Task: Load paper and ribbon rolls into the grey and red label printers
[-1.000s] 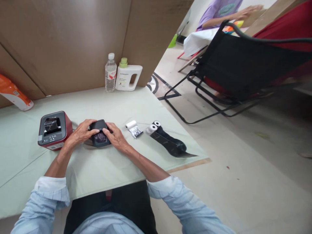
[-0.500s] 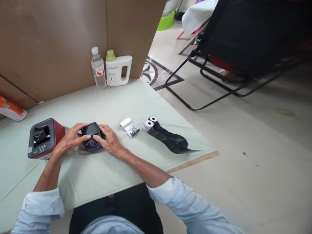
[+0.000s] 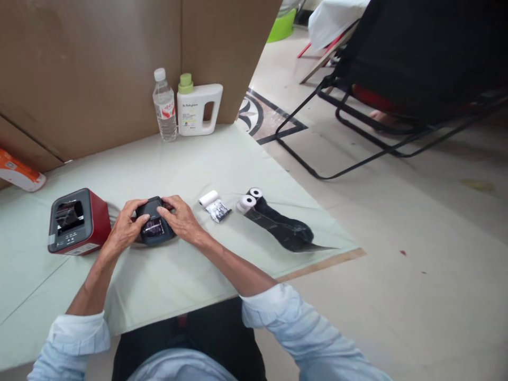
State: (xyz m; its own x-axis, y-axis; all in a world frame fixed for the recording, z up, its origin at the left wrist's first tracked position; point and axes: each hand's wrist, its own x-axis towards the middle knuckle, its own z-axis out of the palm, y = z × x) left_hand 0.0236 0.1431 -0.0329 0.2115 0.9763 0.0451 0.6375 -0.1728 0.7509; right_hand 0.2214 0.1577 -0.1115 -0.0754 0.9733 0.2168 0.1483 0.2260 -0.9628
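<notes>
My left hand (image 3: 126,228) and my right hand (image 3: 183,221) grip a small dark boxy device part (image 3: 155,234) from both sides, above the table. Both thumbs press on its top, near the middle. Its near half has a shiny dark purplish patch, possibly film. Left of my left hand stands a red and black machine (image 3: 95,217) with an opening in its face and dark glossy material inside. Beyond my right hand lies a small white roll (image 3: 208,198) with a torn silver-black strip. Two white-cored rolls (image 3: 249,201) trail long black ribbon (image 3: 278,230) to the right.
A water bottle (image 3: 164,114) and a white jug with a green cap (image 3: 200,110) stand against the brown panel (image 3: 119,69). An orange and white container (image 3: 19,170) leans at the far left. A black folding chair (image 3: 416,58) stands on the floor beyond the table's right edge.
The lid-like top of the dark part looks lower and flatter under my thumbs. My left thumb has shifted slightly up and away from the shiny patch. The view has shifted slightly.
</notes>
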